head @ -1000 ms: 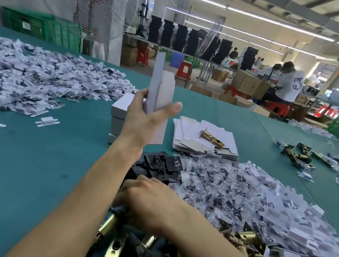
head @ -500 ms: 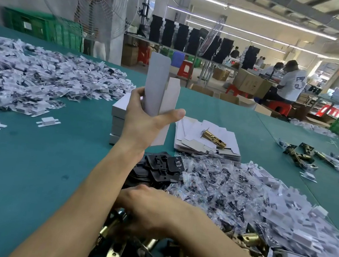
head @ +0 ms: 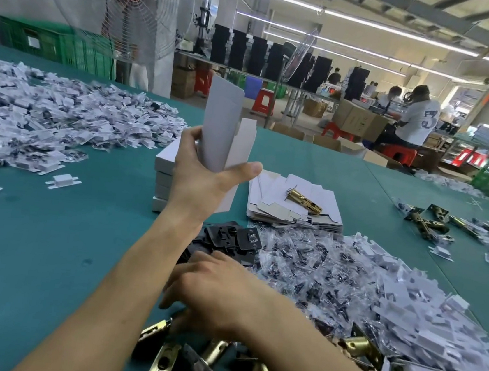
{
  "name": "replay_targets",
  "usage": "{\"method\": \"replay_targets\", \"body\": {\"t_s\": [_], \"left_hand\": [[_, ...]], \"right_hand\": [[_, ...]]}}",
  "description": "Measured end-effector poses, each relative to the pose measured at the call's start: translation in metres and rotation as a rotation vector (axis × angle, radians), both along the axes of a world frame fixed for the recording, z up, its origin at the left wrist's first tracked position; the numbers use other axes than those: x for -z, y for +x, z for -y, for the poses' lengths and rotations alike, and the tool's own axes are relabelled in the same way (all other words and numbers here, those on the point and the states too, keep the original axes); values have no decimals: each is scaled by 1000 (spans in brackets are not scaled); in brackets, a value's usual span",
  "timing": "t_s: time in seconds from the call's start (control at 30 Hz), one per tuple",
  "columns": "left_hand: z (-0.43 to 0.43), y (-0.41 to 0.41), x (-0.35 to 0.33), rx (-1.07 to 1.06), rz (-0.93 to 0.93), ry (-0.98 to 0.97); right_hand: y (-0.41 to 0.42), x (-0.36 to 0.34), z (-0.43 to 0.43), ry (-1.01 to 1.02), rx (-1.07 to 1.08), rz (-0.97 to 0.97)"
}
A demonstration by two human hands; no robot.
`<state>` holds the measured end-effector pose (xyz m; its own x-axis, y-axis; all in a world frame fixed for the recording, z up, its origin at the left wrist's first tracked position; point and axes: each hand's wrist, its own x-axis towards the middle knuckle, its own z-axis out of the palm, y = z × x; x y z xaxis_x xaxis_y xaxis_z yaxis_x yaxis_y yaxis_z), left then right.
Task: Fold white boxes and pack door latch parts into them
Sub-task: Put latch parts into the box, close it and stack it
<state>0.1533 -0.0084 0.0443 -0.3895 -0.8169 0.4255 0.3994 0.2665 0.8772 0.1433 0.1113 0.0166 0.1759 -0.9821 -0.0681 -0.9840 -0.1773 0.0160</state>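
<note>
One white box (head: 222,128), upright, flap raised, held in the left hand (head: 201,180).

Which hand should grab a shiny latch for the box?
Probably the right hand: it is down at the brass latches, while the left hand is up holding the white box.

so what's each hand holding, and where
Left hand grips the upright white box around its lower part. Right hand is among the brass latches; hold unclear.

Factory packing hall: long worktable (head: 33,237), parts heaps (head: 46,120), cartons (head: 360,122).
</note>
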Motion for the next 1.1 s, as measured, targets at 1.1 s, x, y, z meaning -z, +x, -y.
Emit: {"method": "replay_targets", "body": {"t_s": [1.1], "left_hand": [[-22,5,29,1346,309,222]], "right_hand": [[-94,-105,-66,-996,310,1009]]}}
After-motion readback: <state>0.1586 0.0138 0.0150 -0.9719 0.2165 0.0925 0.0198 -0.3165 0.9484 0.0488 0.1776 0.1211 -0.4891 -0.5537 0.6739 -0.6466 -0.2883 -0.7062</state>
